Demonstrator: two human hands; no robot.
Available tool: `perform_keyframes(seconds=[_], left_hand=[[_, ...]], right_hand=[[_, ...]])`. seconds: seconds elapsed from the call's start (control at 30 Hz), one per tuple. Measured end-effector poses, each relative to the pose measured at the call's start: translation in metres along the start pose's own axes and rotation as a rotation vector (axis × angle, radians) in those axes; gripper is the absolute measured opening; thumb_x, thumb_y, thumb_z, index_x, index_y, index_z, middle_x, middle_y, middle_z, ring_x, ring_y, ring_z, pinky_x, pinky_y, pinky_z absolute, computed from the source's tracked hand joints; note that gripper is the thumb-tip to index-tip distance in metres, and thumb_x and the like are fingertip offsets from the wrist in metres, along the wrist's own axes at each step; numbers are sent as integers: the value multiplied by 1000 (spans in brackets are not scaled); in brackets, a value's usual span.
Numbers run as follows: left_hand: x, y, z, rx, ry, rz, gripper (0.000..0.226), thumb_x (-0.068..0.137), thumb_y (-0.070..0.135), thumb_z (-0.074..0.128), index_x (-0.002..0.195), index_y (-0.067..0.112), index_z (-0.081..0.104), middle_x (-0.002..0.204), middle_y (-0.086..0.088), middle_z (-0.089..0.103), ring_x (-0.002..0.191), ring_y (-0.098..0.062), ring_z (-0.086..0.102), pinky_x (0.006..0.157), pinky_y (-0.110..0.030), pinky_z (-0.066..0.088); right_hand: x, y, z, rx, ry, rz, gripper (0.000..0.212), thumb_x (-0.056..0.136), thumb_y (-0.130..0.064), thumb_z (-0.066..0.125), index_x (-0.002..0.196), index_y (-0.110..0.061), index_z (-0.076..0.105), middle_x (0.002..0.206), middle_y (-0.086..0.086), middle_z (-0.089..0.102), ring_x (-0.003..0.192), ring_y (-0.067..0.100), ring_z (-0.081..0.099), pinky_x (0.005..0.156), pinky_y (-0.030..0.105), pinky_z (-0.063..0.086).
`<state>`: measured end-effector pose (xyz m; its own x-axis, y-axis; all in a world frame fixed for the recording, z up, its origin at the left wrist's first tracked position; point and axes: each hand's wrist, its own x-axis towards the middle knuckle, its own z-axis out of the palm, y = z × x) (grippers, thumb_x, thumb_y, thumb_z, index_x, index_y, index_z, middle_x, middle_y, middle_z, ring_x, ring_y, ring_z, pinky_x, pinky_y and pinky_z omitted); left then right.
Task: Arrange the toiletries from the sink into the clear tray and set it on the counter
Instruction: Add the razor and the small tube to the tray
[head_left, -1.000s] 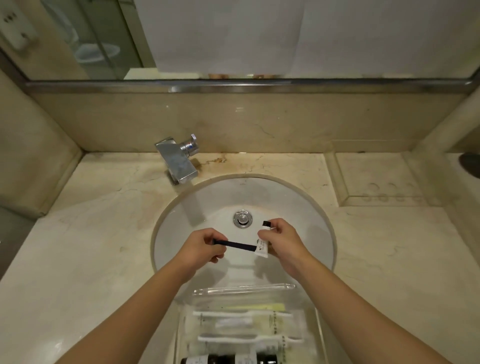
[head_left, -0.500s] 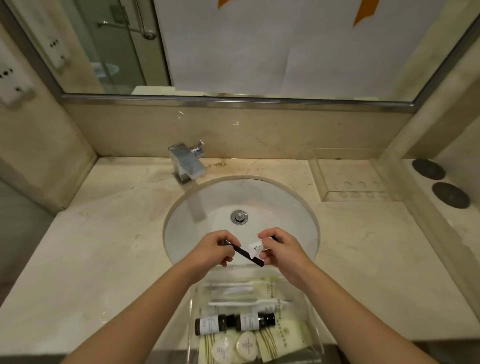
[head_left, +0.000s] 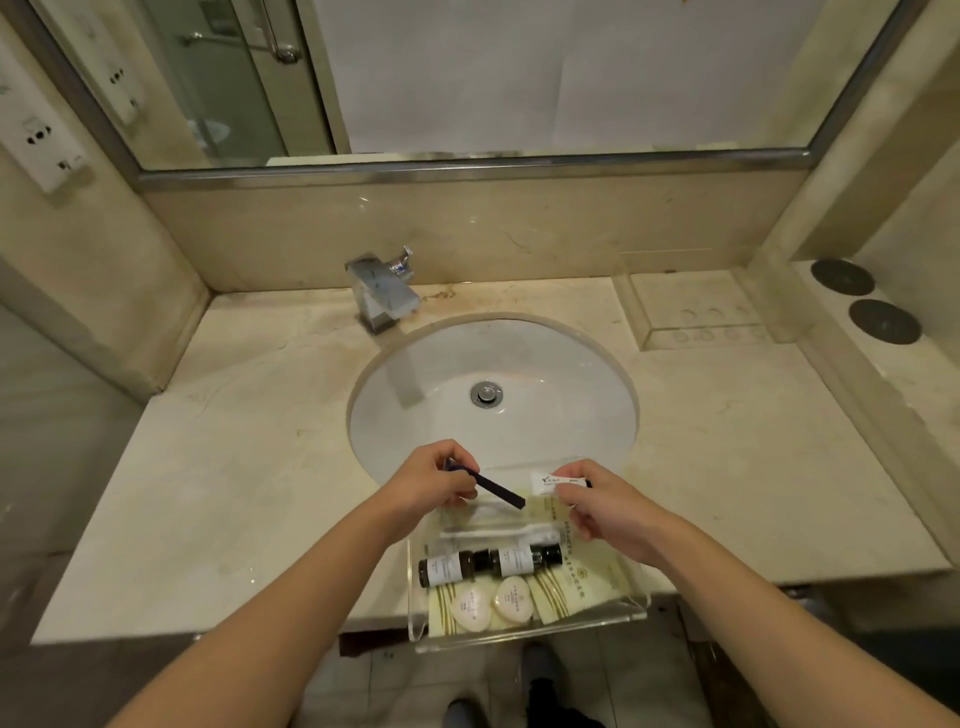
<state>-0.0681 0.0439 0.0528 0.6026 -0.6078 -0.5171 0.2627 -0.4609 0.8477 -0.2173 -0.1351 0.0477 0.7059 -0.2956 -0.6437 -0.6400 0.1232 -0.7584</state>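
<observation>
Left hand (head_left: 428, 480) fingers pinching one dark comb (head_left: 493, 488), right hand (head_left: 597, 506) pinching one white packet (head_left: 545, 480), two bottles (head_left: 447, 567) in tray (head_left: 530, 631)

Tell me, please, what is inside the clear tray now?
The clear tray holds two dark bottles, two oval white soaps, striped sachets and wrapped white items. The right hand and left hand hide its far end.
</observation>
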Motion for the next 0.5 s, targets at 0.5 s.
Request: perform_keyframes(seconds=[0.5], left_hand=[[-18,-20,15,-74,20,-12,14,85,-9,57,89,3,62,84,-17,61,69,-20,64,62,-24,56]], right_hand=[[-35,46,-7,-598,4,-213,21,72,-22,76,85,-21,59,82,-8,63,69,8,53,63,24,42]])
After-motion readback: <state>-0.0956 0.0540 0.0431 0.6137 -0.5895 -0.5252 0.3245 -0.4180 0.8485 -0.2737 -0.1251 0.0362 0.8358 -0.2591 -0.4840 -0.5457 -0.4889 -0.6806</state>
